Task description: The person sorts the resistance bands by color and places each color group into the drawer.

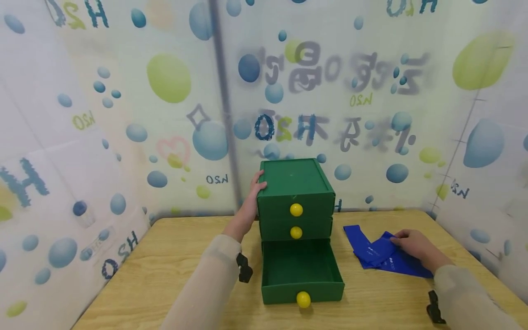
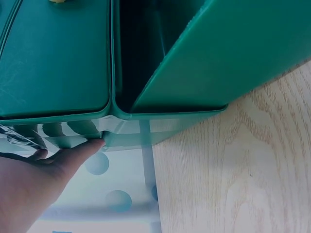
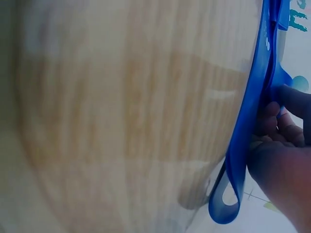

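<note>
A green chest of drawers (image 1: pixel 297 176) with yellow round knobs stands on the table, its lowest drawer (image 1: pixel 303 293) pulled out and bare inside. My left hand (image 1: pixel 249 207) rests against the chest's left side, fingertips near the top edge. In the left wrist view, that hand (image 2: pixel 41 177) touches the side wall with its fingers extended. To the right lies a flat blue stretch band (image 1: pixel 375 252), loosely folded, with small white print. My right hand (image 1: pixel 418 247) pinches the band's upper edge. The right wrist view shows thumb and fingers (image 3: pixel 291 99) on the band, which bends into a loop below.
The wooden table (image 1: pixel 185 256) extends on both sides of the chest. Behind it hangs a pale curtain (image 1: pixel 185 114) patterned with blue and green spots. The open drawer juts towards the front, between my two arms.
</note>
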{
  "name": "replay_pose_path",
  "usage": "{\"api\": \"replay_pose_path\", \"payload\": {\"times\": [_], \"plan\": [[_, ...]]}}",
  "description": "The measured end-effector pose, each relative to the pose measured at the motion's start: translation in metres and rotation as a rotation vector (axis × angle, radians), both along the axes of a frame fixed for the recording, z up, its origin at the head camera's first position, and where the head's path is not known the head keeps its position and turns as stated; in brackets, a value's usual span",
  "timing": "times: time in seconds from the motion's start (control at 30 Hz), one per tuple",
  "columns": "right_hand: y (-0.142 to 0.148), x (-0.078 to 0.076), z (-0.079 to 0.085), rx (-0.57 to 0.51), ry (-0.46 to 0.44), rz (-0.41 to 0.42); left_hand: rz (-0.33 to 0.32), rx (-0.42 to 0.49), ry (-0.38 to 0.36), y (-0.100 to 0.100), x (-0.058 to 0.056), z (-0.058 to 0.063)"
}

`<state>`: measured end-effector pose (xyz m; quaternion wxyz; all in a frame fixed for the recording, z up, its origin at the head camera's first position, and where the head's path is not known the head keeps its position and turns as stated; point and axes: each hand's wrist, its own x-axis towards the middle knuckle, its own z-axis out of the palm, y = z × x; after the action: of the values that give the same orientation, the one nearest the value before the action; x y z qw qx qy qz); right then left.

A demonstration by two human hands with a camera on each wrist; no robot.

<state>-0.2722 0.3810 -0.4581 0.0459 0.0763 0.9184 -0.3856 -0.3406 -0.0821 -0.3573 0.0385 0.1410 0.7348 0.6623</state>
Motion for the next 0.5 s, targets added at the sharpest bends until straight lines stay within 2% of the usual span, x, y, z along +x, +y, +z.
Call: {"api": "replay_pose_path", "payload": {"times": [0.5], "plan": [[0.0028, -0.002, 0.0024, -0.041, -0.065, 0.028, 0.0, -0.005, 0.012, 0.001, 0.0003, 0.0005]]}}
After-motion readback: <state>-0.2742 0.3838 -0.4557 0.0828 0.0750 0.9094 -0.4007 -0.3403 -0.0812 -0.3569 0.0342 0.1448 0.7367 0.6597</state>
